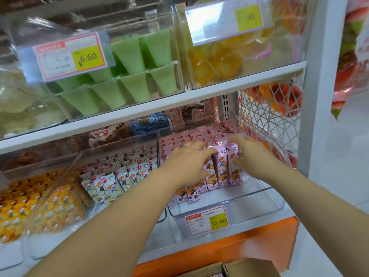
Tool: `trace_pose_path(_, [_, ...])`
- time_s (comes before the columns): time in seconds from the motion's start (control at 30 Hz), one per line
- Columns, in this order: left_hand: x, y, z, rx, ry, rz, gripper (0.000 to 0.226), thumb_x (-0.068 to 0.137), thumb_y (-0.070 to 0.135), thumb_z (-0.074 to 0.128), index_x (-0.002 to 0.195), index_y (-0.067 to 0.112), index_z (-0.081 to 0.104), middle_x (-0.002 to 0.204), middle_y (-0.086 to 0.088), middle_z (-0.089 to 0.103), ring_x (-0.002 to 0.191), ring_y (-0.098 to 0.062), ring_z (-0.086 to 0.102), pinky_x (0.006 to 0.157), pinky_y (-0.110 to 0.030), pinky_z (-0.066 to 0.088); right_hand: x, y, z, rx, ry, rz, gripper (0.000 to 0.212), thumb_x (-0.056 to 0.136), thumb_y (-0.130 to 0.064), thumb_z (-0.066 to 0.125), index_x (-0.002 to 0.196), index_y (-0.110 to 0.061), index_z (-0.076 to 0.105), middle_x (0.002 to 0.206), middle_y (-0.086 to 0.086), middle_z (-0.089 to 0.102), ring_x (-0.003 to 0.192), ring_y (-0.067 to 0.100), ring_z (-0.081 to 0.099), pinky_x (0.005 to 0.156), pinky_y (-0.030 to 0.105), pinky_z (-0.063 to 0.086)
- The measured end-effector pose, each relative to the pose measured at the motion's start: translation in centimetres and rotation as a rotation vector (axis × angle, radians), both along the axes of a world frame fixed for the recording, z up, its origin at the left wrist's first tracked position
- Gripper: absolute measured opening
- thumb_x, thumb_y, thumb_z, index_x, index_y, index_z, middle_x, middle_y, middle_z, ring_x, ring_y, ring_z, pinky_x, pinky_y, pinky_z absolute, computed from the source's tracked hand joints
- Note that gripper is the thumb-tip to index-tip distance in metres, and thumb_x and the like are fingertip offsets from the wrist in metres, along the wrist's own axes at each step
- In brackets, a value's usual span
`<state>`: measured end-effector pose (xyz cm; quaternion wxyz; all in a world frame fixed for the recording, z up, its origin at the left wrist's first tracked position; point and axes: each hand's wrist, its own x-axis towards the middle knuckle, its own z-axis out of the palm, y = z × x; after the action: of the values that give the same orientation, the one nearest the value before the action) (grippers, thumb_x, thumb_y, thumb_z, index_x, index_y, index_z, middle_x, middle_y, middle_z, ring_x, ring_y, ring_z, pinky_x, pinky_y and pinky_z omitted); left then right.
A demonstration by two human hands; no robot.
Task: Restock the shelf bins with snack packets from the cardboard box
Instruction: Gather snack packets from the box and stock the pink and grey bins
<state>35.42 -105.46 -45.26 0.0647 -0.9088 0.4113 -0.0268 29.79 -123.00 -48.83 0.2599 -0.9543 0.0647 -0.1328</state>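
- White shelf unit (199, 96) right across the view, two tiers showing, orange base (259, 246) beneath, pale floor off to the right.
- Upper tier: clear bins of green cups (129, 76) and yellow jelly cups (215, 64), tags clipped on the fronts.
- Upper shelf board low over the back of the bottom tier, both forearms reaching in under it.
- White mesh side panel (269, 120) closing the shelf end, just beside the right wrist.
- Bottom tier, left to right: yellow packets (40, 202), white packets (113, 180), then the clear bin (259, 200) at the far right, front part of its floor bare.
- Cardboard box (249, 266) at the bottom edge, flaps up, below the orange base and well apart from both hands.
- Pink packets (221, 166) in that right-hand clear bin, packed in rows running front to back.
- Standing on end, long axis near vertical, tipped slightly back, sealed edges up, printed faces toward the camera.
- Left grip (187, 162) released: fingers spread flat across the packet tops, pressing, thumb low in front.
- Right grip (252, 154) grasping the rightmost pink packets, fingers over the tops, thumb on the front faces; a bit blurred.
- Price tag (207, 220) on the bin front, reading 15.80.
- Ring (184, 146) on a left finger.
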Motion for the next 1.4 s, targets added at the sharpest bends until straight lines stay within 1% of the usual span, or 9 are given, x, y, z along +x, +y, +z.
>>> trace_pose_path(0.1, [-0.9, 0.4, 0.2, 0.005, 0.019, 0.018, 0.062, 0.093, 0.04, 0.054, 0.148, 0.035, 0.025, 0.155, -0.001, 0.021, 0.141, -0.024, 0.019, 0.112, -0.044, 0.023, 0.1, 0.4, -0.4, 0.004, 0.013, 0.009, 0.051, 0.087, -0.006, 0.06, 0.133, -0.022, 0.046, 0.111, 0.014, 0.054, 0.078, 0.021, 0.048, 0.068, 0.028, 0.036])
trace_pose_path(0.23, [-1.4, 0.4, -0.2, 0.051, 0.014, 0.019, 0.063, 0.094, 0.039, 0.053, 0.149, 0.035, 0.023, 0.156, -0.002, 0.018, 0.141, -0.025, 0.019, 0.111, -0.045, 0.023, 0.6, 0.9, -0.5, -0.027, -0.007, 0.022, 0.053, 0.087, -0.005, 0.057, 0.134, -0.025, 0.047, 0.118, 0.013, 0.055, 0.096, 0.028, 0.056, 0.079, 0.032, 0.046])
trace_pose_path(0.43, [-0.5, -1.1, -1.0, 0.067, 0.0, 0.006, 0.066, 0.095, 0.04, 0.051, 0.151, 0.032, 0.016, 0.159, -0.002, 0.011, 0.143, -0.026, 0.015, 0.115, -0.047, 0.02, 1.8, 0.8, -0.5, -0.101, -0.114, -0.011, 0.037, 0.087, -0.011, 0.059, 0.124, -0.019, 0.054, 0.11, 0.013, 0.064, 0.095, 0.031, 0.061, 0.078, 0.04, 0.051])
trace_pose_path(0.57, [0.3, -1.4, -1.5, 0.067, 0.004, 0.018, 0.072, 0.094, 0.043, 0.051, 0.152, 0.025, 0.012, 0.159, 0.004, 0.008, 0.144, -0.023, 0.013, 0.116, -0.045, 0.018, 2.7, 0.6, -0.4, -0.105, -0.094, 0.005, 0.036, 0.088, -0.008, 0.055, 0.123, -0.018, 0.056, 0.108, 0.012, 0.066, 0.097, 0.03, 0.059, 0.074, 0.037, 0.051])
trace_pose_path(0.7, [0.4, -1.4, -1.6, 0.059, 0.004, 0.018, 0.074, 0.094, 0.044, 0.051, 0.152, 0.024, 0.011, 0.159, 0.006, 0.007, 0.144, -0.022, 0.012, 0.116, -0.045, 0.018, 3.0, 0.1, -0.1, -0.078, -0.059, 0.022, 0.034, 0.088, -0.009, 0.058, 0.122, -0.015, 0.056, 0.106, 0.013, 0.063, 0.08, 0.022, 0.05, 0.066, 0.027, 0.04])
trace_pose_path(0.87, [0.3, -1.3, -1.8, 0.057, -0.003, 0.012, 0.073, 0.094, 0.044, 0.051, 0.152, 0.023, 0.012, 0.159, 0.005, 0.008, 0.143, -0.022, 0.014, 0.115, -0.044, 0.019, 2.6, 1.2, -0.4, -0.092, 0.009, 0.005, 0.054, 0.084, -0.018, 0.068, 0.132, -0.017, 0.043, 0.121, 0.016, 0.049, 0.098, 0.032, 0.056, 0.081, 0.039, 0.049])
trace_pose_path(1.0, [0.3, -1.1, -1.9, 0.055, 0.0, 0.009, 0.073, 0.094, 0.044, 0.051, 0.152, 0.023, 0.012, 0.159, 0.005, 0.008, 0.143, -0.022, 0.014, 0.116, -0.045, 0.019, 2.6, 1.2, -0.4, -0.127, -0.001, -0.009, 0.042, 0.087, -0.01, 0.058, 0.127, -0.016, 0.046, 0.114, 0.017, 0.049, 0.092, 0.034, 0.054, 0.076, 0.037, 0.047])
trace_pose_path(1.1, [0.3, -1.0, -1.9, 0.04, 0.002, 0.003, 0.073, 0.094, 0.044, 0.051, 0.152, 0.023, 0.012, 0.159, 0.005, 0.008, 0.143, -0.022, 0.014, 0.116, -0.045, 0.018, 2.5, 1.0, -0.5, -0.127, 0.033, 0.002, 0.043, 0.086, -0.01, 0.061, 0.126, -0.017, 0.047, 0.114, 0.017, 0.05, 0.087, 0.029, 0.051, 0.072, 0.032, 0.043])
trace_pose_path(1.4, [0.5, -1.0, -2.1, -0.007, -0.018, -0.008, 0.072, 0.093, 0.041, 0.053, 0.152, 0.023, 0.015, 0.159, 0.003, 0.01, 0.143, -0.021, 0.014, 0.116, -0.044, 0.018, 2.2, 0.6, -0.5, -0.06, 0.026, -0.032, 0.073, 0.074, -0.019, 0.079, 0.133, -0.014, 0.036, 0.124, 0.017, 0.046, 0.1, 0.034, 0.055, 0.082, 0.041, 0.048])
